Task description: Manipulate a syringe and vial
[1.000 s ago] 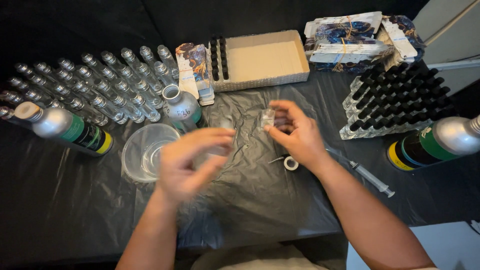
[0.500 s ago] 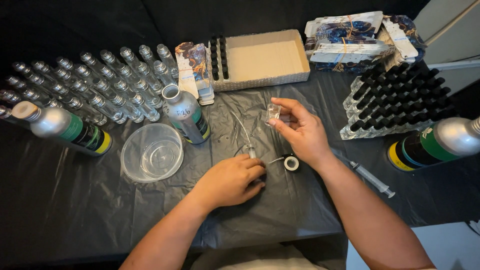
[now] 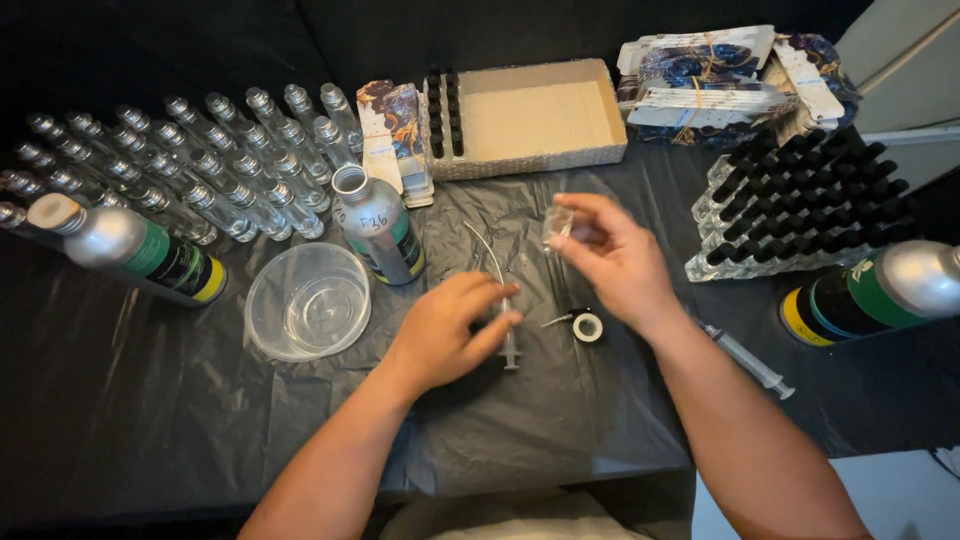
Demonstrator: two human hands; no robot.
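- The left hand (image 3: 445, 335) lies low on the desk (image 3: 130, 420), which has a black sheet over it.
- Its grip is curled over a thin see-through syringe (image 3: 507, 335). The fingers touch the tube, but I cannot tell if they pinch it tight.
- The syringe has a long bent needle that points up toward the box.
- The right hand (image 3: 615, 260) is lifted up a little, just right of the left hand.
- Its grip is closed on a small clear bottle (image 3: 557, 222), held by the thumb and fingertips. The bottle sits at the top left of that hand.
- A small black and white ring cap (image 3: 587, 326) lies on the desk just under the right hand, near the syringe tip.
- A silver can with a green label (image 3: 378, 225) stands open, just up and left of the left hand.
- A clear round bowl (image 3: 307, 301) sits left of that can.
- Many little clear bottles (image 3: 170, 170) lie in rows at the far left.
- Another silver can (image 3: 125, 250) lies on its side by them.
- A flat cardboard box (image 3: 535, 115) sits at the back, with black caps in its left end.
- A rack of black-capped bottles (image 3: 800, 205) stands on the right.
- A second syringe (image 3: 745, 360) lies by the right arm.
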